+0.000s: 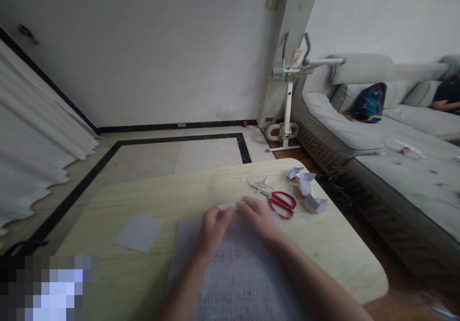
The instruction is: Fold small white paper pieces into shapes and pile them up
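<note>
Between my two hands is a small piece of white paper [227, 206], pinched at both ends above the table. My left hand [214, 227] has its fingers closed on the left end. My right hand [257, 215] grips the other end, its fingers curled. Beneath my hands and forearms lies a large printed sheet [237, 278]. Red-handled scissors [283, 204] rest just beyond my right hand, blades pointing left. Thin paper scraps [264, 182] lie near the blade tips. To the left sits a flat square of white paper [140, 232].
Several folded paper pieces [307, 189] stand at the right rear of the wooden table [345, 258]. Past its right edge is a grey sofa [406, 167] with a blue bag [370, 103] and a person's arm [445, 104]. White exercise equipment [288, 105] stands behind.
</note>
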The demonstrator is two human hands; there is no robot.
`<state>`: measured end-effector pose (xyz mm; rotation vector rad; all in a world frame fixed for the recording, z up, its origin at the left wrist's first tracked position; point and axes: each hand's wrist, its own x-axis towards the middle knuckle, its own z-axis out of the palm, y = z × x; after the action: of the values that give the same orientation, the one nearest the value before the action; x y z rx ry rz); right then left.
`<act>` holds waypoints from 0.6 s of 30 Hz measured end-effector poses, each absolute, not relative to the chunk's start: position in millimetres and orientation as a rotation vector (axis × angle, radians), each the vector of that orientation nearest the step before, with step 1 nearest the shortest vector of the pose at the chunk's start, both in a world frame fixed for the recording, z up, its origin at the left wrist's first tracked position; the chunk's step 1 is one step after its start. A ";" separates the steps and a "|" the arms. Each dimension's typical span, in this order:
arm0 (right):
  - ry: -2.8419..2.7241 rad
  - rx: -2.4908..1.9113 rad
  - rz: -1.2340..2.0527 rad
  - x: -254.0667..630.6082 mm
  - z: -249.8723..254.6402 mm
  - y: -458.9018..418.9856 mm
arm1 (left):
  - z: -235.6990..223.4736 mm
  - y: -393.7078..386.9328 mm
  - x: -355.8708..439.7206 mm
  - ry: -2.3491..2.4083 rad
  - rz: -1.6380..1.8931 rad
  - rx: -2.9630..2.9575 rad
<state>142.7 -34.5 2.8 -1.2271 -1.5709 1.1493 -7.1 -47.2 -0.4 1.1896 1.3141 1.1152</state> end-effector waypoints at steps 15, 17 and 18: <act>-1.652 -1.250 1.176 142.3 5.2 -35.9 | -5.9 -46.1 -11.0 1.387 1.144 1.271; -1.651 -1.250 1.198 142.9 5.7 -36.6 | -5.2 -46.4 -11.4 1.348 1.138 1.278; -1.641 -1.242 1.210 143.3 5.7 -36.7 | -4.9 -46.6 -11.5 1.322 1.131 1.275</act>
<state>143.3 -36.7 5.7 -1.2416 -1.6407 1.2100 -11.5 -46.6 -4.9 1.2754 1.3221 1.1311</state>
